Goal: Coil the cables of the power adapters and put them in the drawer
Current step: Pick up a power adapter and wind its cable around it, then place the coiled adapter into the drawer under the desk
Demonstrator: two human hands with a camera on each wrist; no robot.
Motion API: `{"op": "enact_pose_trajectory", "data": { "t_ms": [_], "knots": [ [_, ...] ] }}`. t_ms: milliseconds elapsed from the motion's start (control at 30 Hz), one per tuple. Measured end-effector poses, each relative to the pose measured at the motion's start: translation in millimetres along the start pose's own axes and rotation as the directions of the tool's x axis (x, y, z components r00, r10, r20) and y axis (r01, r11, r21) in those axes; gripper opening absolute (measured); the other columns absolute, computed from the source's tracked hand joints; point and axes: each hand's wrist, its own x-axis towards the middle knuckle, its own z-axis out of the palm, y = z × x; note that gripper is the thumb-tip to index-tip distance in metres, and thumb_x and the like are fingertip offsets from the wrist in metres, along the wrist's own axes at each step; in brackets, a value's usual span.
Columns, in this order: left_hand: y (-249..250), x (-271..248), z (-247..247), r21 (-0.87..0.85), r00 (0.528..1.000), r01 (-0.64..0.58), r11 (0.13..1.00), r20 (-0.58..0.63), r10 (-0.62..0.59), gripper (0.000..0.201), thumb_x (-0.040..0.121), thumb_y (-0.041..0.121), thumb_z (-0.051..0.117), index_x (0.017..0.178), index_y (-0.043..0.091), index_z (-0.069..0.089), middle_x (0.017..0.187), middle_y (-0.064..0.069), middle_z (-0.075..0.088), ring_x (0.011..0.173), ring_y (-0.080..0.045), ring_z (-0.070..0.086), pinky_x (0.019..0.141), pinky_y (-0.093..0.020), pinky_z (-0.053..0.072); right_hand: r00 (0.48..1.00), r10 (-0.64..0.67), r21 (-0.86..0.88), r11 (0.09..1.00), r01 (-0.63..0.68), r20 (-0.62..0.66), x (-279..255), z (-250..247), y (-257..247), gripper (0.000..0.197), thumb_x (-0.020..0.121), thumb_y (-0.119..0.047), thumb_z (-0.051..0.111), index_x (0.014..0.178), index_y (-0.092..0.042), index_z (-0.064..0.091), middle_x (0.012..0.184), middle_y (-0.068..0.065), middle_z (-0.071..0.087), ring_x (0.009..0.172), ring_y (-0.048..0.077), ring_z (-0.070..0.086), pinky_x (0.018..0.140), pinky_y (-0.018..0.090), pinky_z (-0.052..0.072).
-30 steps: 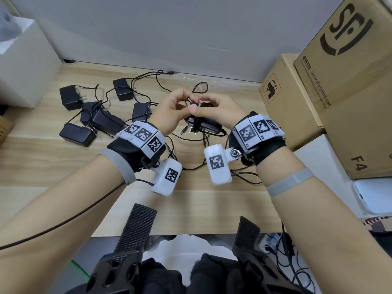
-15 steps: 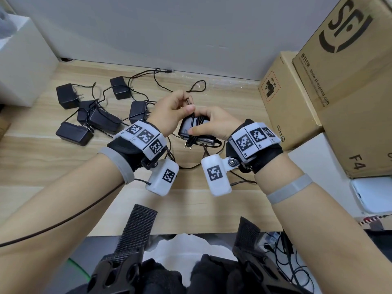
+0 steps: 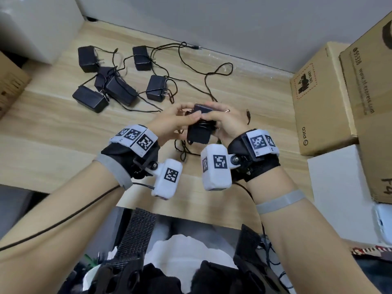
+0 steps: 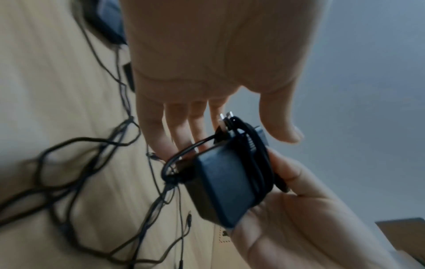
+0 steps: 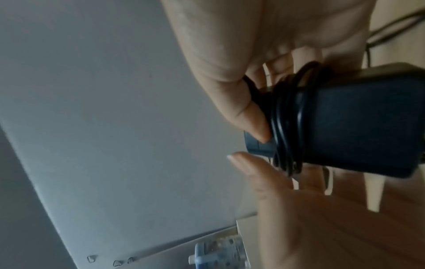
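I hold a black power adapter point(image 3: 199, 132) over the wooden table point(image 3: 63, 128), near its middle. Several turns of its cable point(image 5: 287, 118) are wound round its body. My right hand point(image 3: 228, 124) grips it, with the thumb point(image 5: 243, 112) pressed on the wound end. My left hand point(image 3: 174, 122) is beside it, its fingers point(image 4: 177, 131) straight behind the adapter and its thumb point(image 4: 280, 123) just off it. The metal prongs point(image 4: 226, 116) point toward the left fingers. The rest of the cable point(image 3: 182, 149) hangs to the table. No drawer is in view.
Several more black adapters point(image 3: 121, 90) lie at the back left with tangled cables point(image 3: 212, 77). Cardboard boxes point(image 3: 318, 98) stand along the right side and a white box point(image 3: 38, 24) at the back left. The table's front edge point(image 3: 191, 211) is close to my body.
The adapter has been turned in my hands and now stands end-on toward me. The cable sits tighter round it. Both hands have come slightly nearer to me.
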Motion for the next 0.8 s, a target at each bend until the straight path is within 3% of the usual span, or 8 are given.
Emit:
{"op": "enact_pose_trajectory", "data": {
  "t_ms": [133, 200, 333, 433, 567, 667, 700, 800],
  "knots": [
    [-25, -19, -18, 0.012, 0.999, 0.01, 1.0, -0.035, -0.009, 0.042, 0.072, 0.013, 0.073, 0.109, 0.023, 0.055, 0.1, 0.003, 0.06, 0.089, -0.011, 0.062, 0.061, -0.024, 0.054, 0.99, 0.11, 0.083, 0.99, -0.118, 0.085, 5, 23, 20, 0.033, 0.084, 0.008, 0.053, 0.114, -0.004, 0.055, 0.089, 0.009, 0.061, 0.08, 0.019, 0.06, 0.064, 0.027, 0.056],
    [-36, -31, -31, -0.016, 0.994, 0.014, 1.0, -0.109, -0.016, 0.043, 0.068, 0.014, 0.074, 0.107, 0.023, 0.058, 0.101, 0.003, 0.062, 0.089, -0.012, 0.063, 0.065, -0.027, 0.055, 0.977, 0.148, 0.065, 0.985, -0.16, 0.156, 7, 37, 29, 0.022, 0.085, 0.006, 0.054, 0.104, -0.004, 0.06, 0.084, 0.008, 0.063, 0.071, 0.015, 0.064, 0.065, 0.027, 0.057],
    [-55, -65, -63, -0.035, 0.977, 0.003, 0.999, -0.214, -0.01, 0.042, 0.062, 0.018, 0.072, 0.102, 0.022, 0.064, 0.101, 0.004, 0.066, 0.097, -0.014, 0.061, 0.079, -0.031, 0.053, 0.932, 0.201, -0.263, 0.957, -0.121, 0.302, 7, 67, 50, 0.013, 0.085, -0.009, 0.061, 0.085, -0.021, 0.065, 0.079, -0.001, 0.065, 0.07, 0.009, 0.06, 0.059, 0.022, 0.047],
    [-76, -99, -88, -0.079, 0.952, 0.009, 0.997, -0.305, -0.033, 0.035, 0.06, 0.015, 0.071, 0.092, 0.025, 0.064, 0.082, 0.014, 0.068, 0.08, -0.005, 0.062, 0.066, -0.018, 0.051, 0.901, 0.249, -0.39, 0.916, -0.099, 0.356, 3, 100, 74, 0.008, 0.081, -0.017, 0.067, 0.087, -0.023, 0.065, 0.077, -0.001, 0.06, 0.059, 0.008, 0.052, 0.05, 0.019, 0.039],
    [-113, -148, -122, -0.203, 0.872, -0.02, 0.979, -0.483, -0.083, 0.044, 0.067, -0.005, 0.073, 0.094, 0.025, 0.056, 0.069, 0.014, 0.067, 0.063, 0.003, 0.062, 0.053, -0.013, 0.048, 0.864, 0.283, -0.432, 0.898, -0.086, 0.415, -15, 153, 109, 0.02, 0.085, -0.011, 0.062, 0.104, -0.008, 0.065, 0.071, -0.001, 0.06, 0.047, 0.002, 0.052, 0.044, 0.015, 0.039],
    [-143, -194, -148, -0.28, 0.819, -0.038, 0.959, -0.559, -0.131, 0.043, 0.068, -0.008, 0.071, 0.093, 0.023, 0.055, 0.064, 0.013, 0.068, 0.06, -0.001, 0.061, 0.049, -0.013, 0.046, 0.835, 0.307, -0.389, 0.913, -0.122, 0.457, -35, 199, 146, 0.027, 0.082, -0.009, 0.066, 0.105, 0.004, 0.064, 0.076, 0.017, 0.064, 0.051, 0.01, 0.057, 0.051, 0.019, 0.044],
    [-155, -210, -156, -0.298, 0.801, -0.041, 0.954, -0.581, -0.147, 0.044, 0.063, -0.003, 0.073, 0.094, 0.023, 0.057, 0.067, 0.012, 0.069, 0.062, -0.003, 0.062, 0.051, -0.014, 0.047, 0.82, 0.31, -0.406, 0.908, -0.105, 0.481, -41, 214, 161, 0.024, 0.08, -0.011, 0.068, 0.1, 0.002, 0.066, 0.078, 0.022, 0.063, 0.053, 0.014, 0.056, 0.053, 0.021, 0.044],
    [-192, -255, -180, -0.355, 0.722, -0.066, 0.932, -0.662, -0.201, 0.046, 0.057, 0.005, 0.071, 0.098, 0.021, 0.059, 0.075, 0.009, 0.071, 0.071, -0.006, 0.066, 0.066, -0.022, 0.054, 0.767, 0.341, -0.531, 0.848, -0.001, 0.543, -55, 256, 202, 0.006, 0.083, -0.014, 0.066, 0.089, -0.015, 0.066, 0.071, 0.008, 0.057, 0.049, 0.007, 0.048, 0.047, 0.017, 0.04]
  ]
}}
